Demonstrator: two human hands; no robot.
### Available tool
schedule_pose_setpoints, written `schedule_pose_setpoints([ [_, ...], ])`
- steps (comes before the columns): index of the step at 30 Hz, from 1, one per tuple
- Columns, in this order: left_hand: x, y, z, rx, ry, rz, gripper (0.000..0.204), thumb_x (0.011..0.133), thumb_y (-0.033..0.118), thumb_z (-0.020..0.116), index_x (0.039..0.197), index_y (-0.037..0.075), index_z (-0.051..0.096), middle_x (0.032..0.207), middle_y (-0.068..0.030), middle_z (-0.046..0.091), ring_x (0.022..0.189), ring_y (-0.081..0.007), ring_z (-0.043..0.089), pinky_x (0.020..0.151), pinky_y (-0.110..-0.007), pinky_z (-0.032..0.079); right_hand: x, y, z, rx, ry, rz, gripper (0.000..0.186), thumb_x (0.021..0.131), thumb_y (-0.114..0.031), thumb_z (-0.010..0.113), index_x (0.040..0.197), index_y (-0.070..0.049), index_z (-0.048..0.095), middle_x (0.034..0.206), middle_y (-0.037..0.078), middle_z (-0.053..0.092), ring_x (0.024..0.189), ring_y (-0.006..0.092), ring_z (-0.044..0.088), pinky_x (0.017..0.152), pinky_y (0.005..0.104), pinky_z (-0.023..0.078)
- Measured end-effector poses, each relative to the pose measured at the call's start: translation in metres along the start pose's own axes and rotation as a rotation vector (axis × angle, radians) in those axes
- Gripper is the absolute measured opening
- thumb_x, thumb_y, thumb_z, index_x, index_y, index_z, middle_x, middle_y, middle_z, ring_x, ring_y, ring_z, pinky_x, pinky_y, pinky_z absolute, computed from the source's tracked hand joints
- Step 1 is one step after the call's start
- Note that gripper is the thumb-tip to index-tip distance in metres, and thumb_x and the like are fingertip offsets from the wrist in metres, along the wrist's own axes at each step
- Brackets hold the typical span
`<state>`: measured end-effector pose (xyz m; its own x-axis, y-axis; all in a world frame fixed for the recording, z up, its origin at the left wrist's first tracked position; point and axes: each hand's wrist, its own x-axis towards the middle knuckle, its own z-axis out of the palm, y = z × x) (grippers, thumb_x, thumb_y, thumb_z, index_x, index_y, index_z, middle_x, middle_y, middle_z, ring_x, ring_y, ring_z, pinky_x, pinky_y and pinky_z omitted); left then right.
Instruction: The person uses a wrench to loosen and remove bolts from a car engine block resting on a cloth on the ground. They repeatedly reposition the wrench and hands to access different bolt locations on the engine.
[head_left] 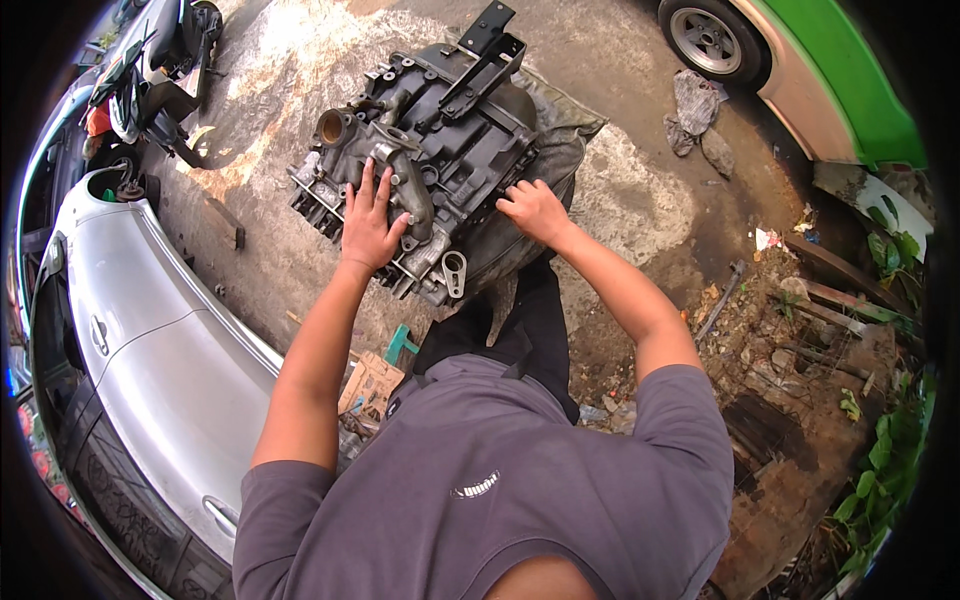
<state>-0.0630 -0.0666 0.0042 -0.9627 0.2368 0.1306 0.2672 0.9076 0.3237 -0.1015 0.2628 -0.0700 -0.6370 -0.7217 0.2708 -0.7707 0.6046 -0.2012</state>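
One round-mouthed metal housing [411,185] lies under the spread left hand [371,228]; the right hand [537,212], grip unclear, meets the engine [465,150].

The engine [465,150] is black and dull grey, its pipe-like casting [408,188] grey with a brown mouth [334,126]. Olive-grey tarp [565,130]; silver car [150,310]; green-and-beige vehicle [850,90]; plain dark-grey T-shirt [560,450], white print [476,486]; black trousers [540,320]; mottled grey-brown ground [640,195].

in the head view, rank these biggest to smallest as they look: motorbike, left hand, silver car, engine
1. Silver car, filling much of the left side
2. Engine
3. Motorbike, at upper left
4. Left hand, laid on the engine
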Motion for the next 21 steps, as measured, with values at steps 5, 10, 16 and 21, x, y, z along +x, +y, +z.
schedule_pose_setpoints([
  [5,0.001,0.002,-0.003,-0.019,0.005,-0.002,0.080,0.090,0.051,0.056,0.156,0.016,0.029,0.163,-0.0165,0.018,0.146,-0.0366,0.028,0.118,-0.057,0.019,0.009,-0.009,-0.004,-0.049,-0.006,-0.018,0.016,0.076,-0.016,0.063,0.092,-0.017,0.066,0.081,0.000,0.056,0.081,0.0189,0.056,0.069,0.0346,0.043],
  [10,0.000,0.004,-0.006,-0.001,-0.018,-0.006,0.077,0.092,0.050,0.055,0.156,0.017,0.028,0.163,-0.0166,0.018,0.146,-0.0353,0.027,0.119,-0.056,0.019,0.010,-0.017,-0.007,-0.083,0.001,0.003,0.011,0.076,-0.016,0.064,0.086,-0.018,0.066,0.080,0.000,0.058,0.080,0.0188,0.058,0.067,0.0349,0.043],
  [16,0.000,0.004,-0.007,0.011,-0.025,-0.008,0.077,0.092,0.051,0.054,0.157,0.018,0.027,0.163,-0.0181,0.018,0.147,-0.0345,0.026,0.119,-0.055,0.018,0.011,-0.026,-0.007,-0.074,-0.022,0.047,0.010,0.079,-0.017,0.064,0.088,-0.015,0.065,0.076,0.002,0.057,0.078,0.0201,0.058,0.068,0.0359,0.042],
  [21,0.000,0.004,-0.007,0.016,-0.041,-0.014,0.078,0.092,0.051,0.054,0.157,0.017,0.027,0.163,-0.0183,0.017,0.147,-0.0342,0.026,0.119,-0.055,0.018,0.018,-0.033,-0.005,-0.130,-0.036,0.089,0.010,0.078,-0.014,0.063,0.087,-0.016,0.066,0.078,0.001,0.060,0.078,0.0209,0.060,0.067,0.0367,0.044],
])
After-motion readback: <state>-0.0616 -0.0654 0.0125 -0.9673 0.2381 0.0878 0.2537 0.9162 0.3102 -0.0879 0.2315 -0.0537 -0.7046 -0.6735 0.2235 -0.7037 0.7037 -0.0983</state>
